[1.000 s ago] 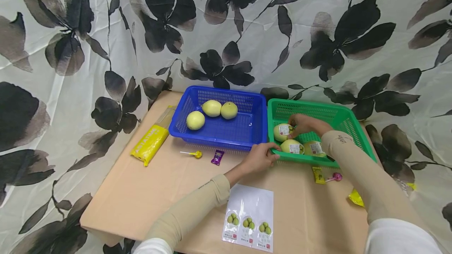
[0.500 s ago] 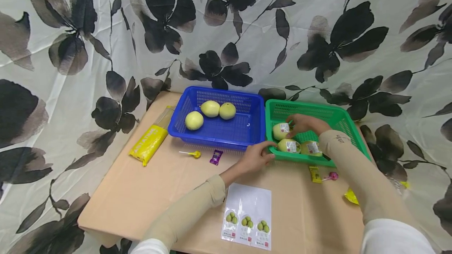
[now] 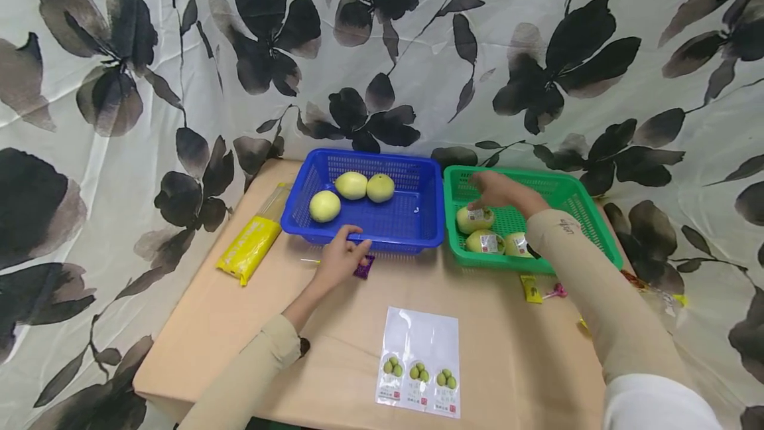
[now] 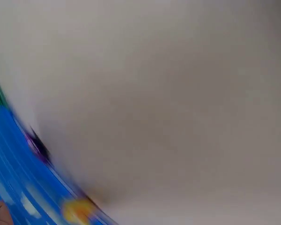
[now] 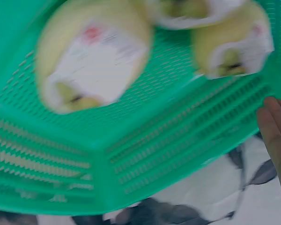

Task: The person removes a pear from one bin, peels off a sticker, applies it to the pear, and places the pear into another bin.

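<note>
My left hand (image 3: 341, 259) is at the front rim of the blue basket (image 3: 400, 243), fingers loosely bent with nothing between them. Inside that basket lie three pale yellow-green, melon-like fruits (image 3: 324, 206) without labels. Over the left part of the green basket (image 3: 477, 259) hangs my right hand (image 3: 498, 190), holding nothing. Just below it sits a labelled fruit (image 3: 475, 219), and two more labelled fruits (image 3: 485, 242) lie near the front wall. The right wrist view shows extended fingers (image 5: 274, 124) beside the green rim and a blurred white label with a fruit picture.
A sheet of fruit stickers (image 3: 418, 363) lies at the front of the table. A purple-wrapped candy (image 3: 363, 268) is beside my left hand. Farther left is a yellow packet (image 3: 253, 247). Before the green basket lie a yellow-wrapped candy (image 3: 531, 288) and a pink lollipop (image 3: 559, 290).
My left hand has left the green basket's front left corner and moved left to the blue basket. My right hand has let go of the labelled fruit and lifted up and back.
</note>
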`<state>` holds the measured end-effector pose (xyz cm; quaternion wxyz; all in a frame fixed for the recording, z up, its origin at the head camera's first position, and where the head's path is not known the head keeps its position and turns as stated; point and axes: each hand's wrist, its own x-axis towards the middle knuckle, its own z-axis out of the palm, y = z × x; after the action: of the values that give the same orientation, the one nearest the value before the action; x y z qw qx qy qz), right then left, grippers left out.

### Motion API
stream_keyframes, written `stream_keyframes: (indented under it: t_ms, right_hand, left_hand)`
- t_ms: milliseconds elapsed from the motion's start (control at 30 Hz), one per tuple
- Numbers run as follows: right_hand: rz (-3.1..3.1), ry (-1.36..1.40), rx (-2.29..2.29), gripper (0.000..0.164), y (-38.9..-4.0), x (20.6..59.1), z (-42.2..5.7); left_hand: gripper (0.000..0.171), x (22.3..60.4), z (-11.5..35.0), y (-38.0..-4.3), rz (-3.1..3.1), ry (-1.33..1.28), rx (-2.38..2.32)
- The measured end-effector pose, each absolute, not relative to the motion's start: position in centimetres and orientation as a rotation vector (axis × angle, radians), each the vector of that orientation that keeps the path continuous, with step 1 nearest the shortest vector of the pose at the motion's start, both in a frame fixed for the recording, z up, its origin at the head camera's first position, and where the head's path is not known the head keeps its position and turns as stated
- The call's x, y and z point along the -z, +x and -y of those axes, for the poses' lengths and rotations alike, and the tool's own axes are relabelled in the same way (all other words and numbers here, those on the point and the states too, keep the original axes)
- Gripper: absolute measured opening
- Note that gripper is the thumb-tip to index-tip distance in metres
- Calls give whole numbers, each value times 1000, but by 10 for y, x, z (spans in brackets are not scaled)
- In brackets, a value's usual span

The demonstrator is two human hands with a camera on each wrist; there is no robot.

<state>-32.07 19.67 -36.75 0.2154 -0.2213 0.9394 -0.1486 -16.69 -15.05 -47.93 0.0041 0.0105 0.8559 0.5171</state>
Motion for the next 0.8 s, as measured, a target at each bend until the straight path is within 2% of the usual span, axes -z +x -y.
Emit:
stream_keyframes:
  t_ms: [200,400,600,800]
  right_hand:
    - [-2692,-605,547,60,-327,358,-146]
    - [-2738,-700,503,50,-339,361,-79]
    - [-2703,-757,447,51,-350,375,-23]
    - [-2683,-622,435,59,-360,390,6]
  left_hand:
    - [46,477,208,-163,-2704,-153,-1628]
    - [44,475,224,-164,-2707,-159,-1603]
    - [39,474,226,-165,-2706,-175,-1623]
    - [38,473,224,-168,-2663,-175,-1647]
